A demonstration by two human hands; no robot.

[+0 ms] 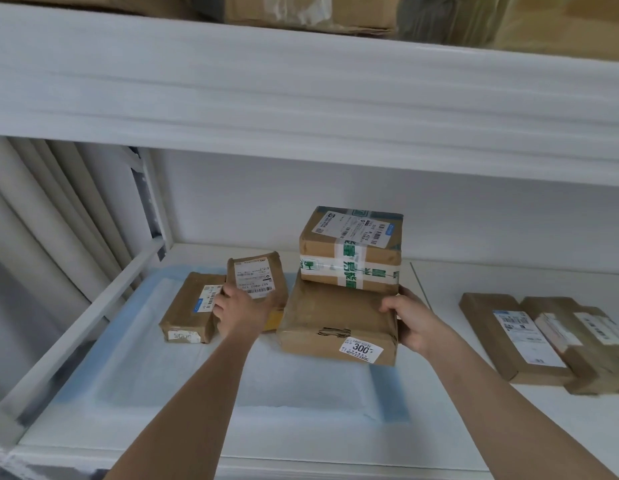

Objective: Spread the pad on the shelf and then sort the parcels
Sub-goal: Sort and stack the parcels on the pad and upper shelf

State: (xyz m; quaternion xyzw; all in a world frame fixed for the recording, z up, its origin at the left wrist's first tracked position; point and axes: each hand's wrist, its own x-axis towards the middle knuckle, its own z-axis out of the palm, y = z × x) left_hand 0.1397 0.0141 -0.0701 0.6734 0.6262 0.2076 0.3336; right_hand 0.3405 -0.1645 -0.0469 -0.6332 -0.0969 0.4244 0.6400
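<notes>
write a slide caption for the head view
Left hand grips a small parcel, right hand steadies two stacked parcels on the blue pad.

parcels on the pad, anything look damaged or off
Yes: the big parcel with the 300 sticker has a torn patch in its wrapping near the front edge. The parcel with green tape sits stacked on it.

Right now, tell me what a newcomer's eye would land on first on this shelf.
First, the brown cardboard parcel bound with green-printed white tape, stacked on a larger brown parcel with a "300" sticker at the middle of the white shelf. The right hand grips that lower parcel's right edge, while the left hand holds a small labelled brown parcel just left of it. Under them lies a pale blue-and-white pad.
</notes>
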